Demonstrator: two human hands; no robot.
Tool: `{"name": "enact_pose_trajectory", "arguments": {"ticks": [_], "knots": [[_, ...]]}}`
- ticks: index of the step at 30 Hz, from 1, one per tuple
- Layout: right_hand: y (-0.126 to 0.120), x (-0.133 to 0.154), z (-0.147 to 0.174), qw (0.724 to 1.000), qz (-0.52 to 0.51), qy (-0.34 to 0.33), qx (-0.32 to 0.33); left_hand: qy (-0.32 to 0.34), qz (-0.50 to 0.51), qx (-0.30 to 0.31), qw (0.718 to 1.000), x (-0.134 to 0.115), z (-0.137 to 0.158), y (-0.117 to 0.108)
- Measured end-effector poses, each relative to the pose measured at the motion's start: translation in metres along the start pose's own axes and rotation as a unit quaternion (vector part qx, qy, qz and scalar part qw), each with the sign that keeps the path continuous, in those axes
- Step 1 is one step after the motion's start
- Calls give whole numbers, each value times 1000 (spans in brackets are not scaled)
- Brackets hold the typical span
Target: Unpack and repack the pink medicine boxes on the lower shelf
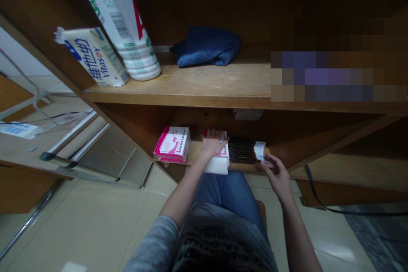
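My left hand (213,142) lies over a pink-and-white box (225,151) on the lower shelf, its fingers curled at the far end. A white panel (216,165) juts from the box's near end past the shelf edge. A small red spot shows by the fingertips; I cannot tell what it is. Right of the box sits a dark, ribbed-looking block (242,151). Beyond that stands a small white packet (259,151). My right hand (276,170) is closed in a pinch at the packet's near right side; what its fingers hold is too small to make out.
Another stack of pink-and-white boxes (172,144) sits left on the lower shelf. Above, the upper shelf (197,83) carries a Vitasoy carton (95,57), a large white bottle (124,29) and a folded blue cloth (207,46). A metal-framed rack (92,140) stands left.
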State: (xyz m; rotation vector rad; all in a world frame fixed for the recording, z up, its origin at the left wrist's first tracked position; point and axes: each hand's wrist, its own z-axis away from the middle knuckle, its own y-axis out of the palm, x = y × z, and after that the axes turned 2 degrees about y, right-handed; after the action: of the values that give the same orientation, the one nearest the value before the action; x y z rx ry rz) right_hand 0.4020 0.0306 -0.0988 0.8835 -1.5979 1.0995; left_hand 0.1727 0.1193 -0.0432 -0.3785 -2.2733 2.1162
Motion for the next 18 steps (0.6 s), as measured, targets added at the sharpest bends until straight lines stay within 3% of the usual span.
{"name": "enact_pose_trajectory", "arguments": {"ticks": [4,10,18], "knots": [[-2,20,10,996,73,-40,-40,1,2,-7,1000,0,0,2],[13,51,30,961,189,-149,-132,33,-15,-32,999,3,-1,8],[24,32,32,972,191,-107,-82,42,-20,-35,998,4,2,3]]}}
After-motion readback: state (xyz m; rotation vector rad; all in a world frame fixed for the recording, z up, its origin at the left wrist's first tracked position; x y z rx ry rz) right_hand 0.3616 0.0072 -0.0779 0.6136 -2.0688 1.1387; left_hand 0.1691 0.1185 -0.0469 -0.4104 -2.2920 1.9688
